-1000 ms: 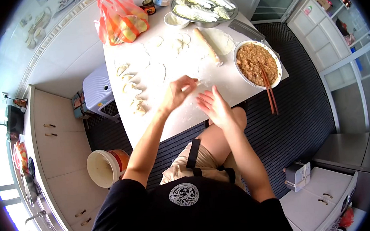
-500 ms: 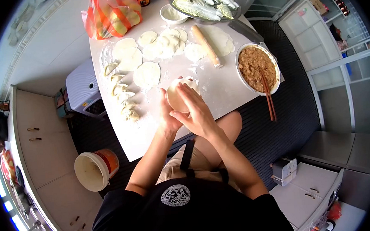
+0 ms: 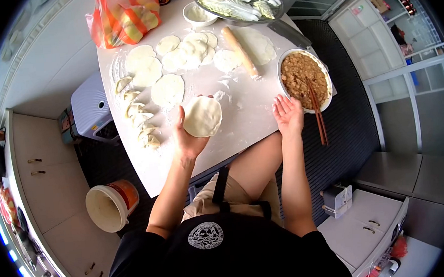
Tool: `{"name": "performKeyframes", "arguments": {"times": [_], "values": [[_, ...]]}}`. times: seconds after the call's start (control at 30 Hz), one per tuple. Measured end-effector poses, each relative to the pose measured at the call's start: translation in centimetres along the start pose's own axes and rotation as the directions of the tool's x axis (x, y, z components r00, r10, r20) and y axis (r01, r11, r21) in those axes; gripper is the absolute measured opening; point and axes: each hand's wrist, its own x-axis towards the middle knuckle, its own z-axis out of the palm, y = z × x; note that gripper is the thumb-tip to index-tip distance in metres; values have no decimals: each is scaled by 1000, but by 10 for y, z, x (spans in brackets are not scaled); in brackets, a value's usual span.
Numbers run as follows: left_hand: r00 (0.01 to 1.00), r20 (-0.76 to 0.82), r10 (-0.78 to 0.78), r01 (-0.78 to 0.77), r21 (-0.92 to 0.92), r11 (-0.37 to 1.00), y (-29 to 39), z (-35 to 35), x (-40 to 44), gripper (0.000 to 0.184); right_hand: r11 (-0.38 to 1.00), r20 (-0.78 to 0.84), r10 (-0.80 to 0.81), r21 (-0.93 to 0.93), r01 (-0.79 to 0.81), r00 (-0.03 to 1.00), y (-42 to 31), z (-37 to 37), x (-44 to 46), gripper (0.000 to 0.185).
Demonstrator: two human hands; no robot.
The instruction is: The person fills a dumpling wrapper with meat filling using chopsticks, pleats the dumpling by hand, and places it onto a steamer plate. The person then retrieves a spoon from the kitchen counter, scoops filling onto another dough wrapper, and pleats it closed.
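Note:
A round dumpling wrapper (image 3: 203, 117) lies across the palm and fingers of my left hand (image 3: 186, 140), with the thumb raised beside it. My right hand (image 3: 289, 115) is palm up and open, fingers slightly bent, by the near-left rim of a white bowl (image 3: 281, 73). Whether it touches the bowl I cannot tell. Brown minced filling (image 3: 300, 74) is in the bowl, and a pair of chopsticks (image 3: 319, 116) leans out over the near rim. Several folded dumplings (image 3: 137, 116) stand in a line along the table's left side.
More flat wrappers (image 3: 168, 90) and a rolling pin (image 3: 241, 53) lie on the floured table (image 3: 241, 119). At the back are a striped plastic bag (image 3: 123, 19), a small white bowl (image 3: 199, 14) and a tray of leafy greens (image 3: 241, 3). A bucket (image 3: 106, 208) stands on the floor at left.
My hands have parted. The right hand has left the wrapper and moved right to the filling bowl, turning palm up. The wrapper stays in my left hand, which has shifted slightly left.

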Motion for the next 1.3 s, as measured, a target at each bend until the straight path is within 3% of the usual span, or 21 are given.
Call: {"name": "performKeyframes", "arguments": {"times": [0.47,0.57,0.67,0.7,0.77,0.83,0.9,0.93,0.97,1.0,1.07,1.1,1.2,1.3], "values": [[997,3,-77,77,25,997,-27,-7,-12,54,999,-158,54,5,-54,986,3,0,15,26],[996,-11,-86,86,75,993,-32,-4,-16,54,992,-103,116,-36,-120,988,18,-10,5,33],[992,10,-124,122,115,986,-29,-7,-18,62,993,170,106,29,-112,980,51,-28,1,29],[989,15,-149,147,99,984,-26,-9,-17,64,989,-10,144,-21,-145,989,52,-4,-22,28],[984,36,-174,169,116,979,-29,-8,-7,66,954,83,256,141,-266,963,63,2,-16,32],[986,39,-163,154,171,973,-25,-6,3,66,930,150,367,-53,-363,918,47,19,-44,47],[982,-4,-187,185,185,965,-11,-17,-3,63,780,248,600,-393,-487,761,40,30,-71,53],[976,-19,-216,216,185,959,-1,-25,-3,61,661,351,709,-632,-404,611,18,47,-87,50],[945,67,-319,292,261,920,-5,-27,-12,58,577,398,755,-780,-241,521,17,66,-89,48],[952,190,-240,200,205,958,-11,-33,-7,58,536,520,697,-835,123,493,17,98,-83,40],[974,-194,-117,159,213,964,-33,0,-18,58,332,666,604,-709,621,438,13,154,-80,39],[977,-108,-184,200,157,967,-32,-4,-16,60,229,705,582,-620,751,405,7,178,-78,38],[976,-74,-206,218,251,943,-26,-12,-23,64,44,770,547,-417,908,328,2,228,-75,36],[974,-80,-210,224,250,942,-29,-13,-29,65,-24,799,521,-339,941,301,-14,241,-87,34]]}}
